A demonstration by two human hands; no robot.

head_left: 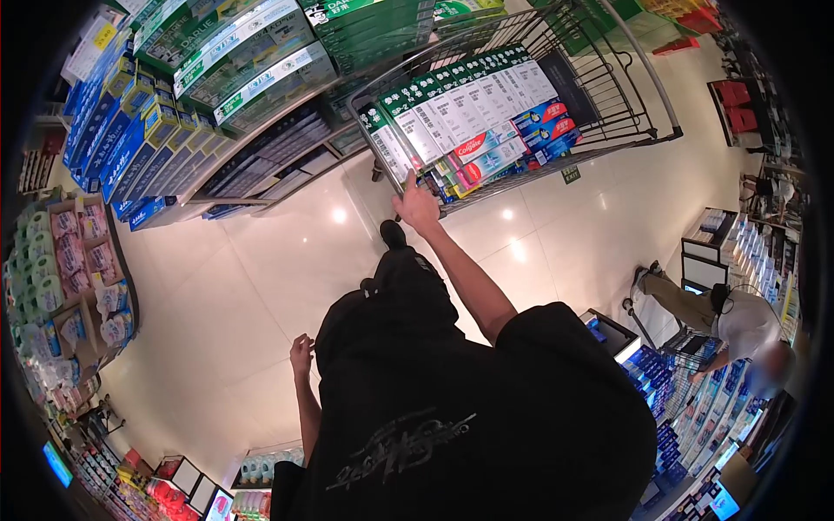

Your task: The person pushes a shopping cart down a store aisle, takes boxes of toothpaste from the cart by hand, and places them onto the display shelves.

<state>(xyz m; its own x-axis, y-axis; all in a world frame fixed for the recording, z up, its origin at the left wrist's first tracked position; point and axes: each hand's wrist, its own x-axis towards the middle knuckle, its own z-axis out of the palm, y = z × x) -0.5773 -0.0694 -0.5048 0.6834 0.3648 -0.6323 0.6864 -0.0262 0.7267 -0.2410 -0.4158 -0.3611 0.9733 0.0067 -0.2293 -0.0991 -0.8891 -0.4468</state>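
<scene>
A metal shopping cart (647, 137) stands ahead of me, loaded with toothpaste. Rows of white-and-green boxes (473, 104) fill much of it. Nearer its side lie red-and-blue Colgate boxes (486, 143) and blue-and-red boxes (547, 130), with smaller colourful packs beside them. My right hand (419, 208) is at the cart's near corner, its fingers closed on the rim and one finger extended toward the white boxes. By my left side hangs my left hand (301, 354), with fingers curled and no object visible in it.
Stacked green toothpaste boxes (369, 39) and blue boxes (143, 148) line a shelf at upper left. Tissue and roll packs (74, 252) stand at far left. At right, another person (738, 326) bends by a second cart (691, 347) near shelves of blue boxes.
</scene>
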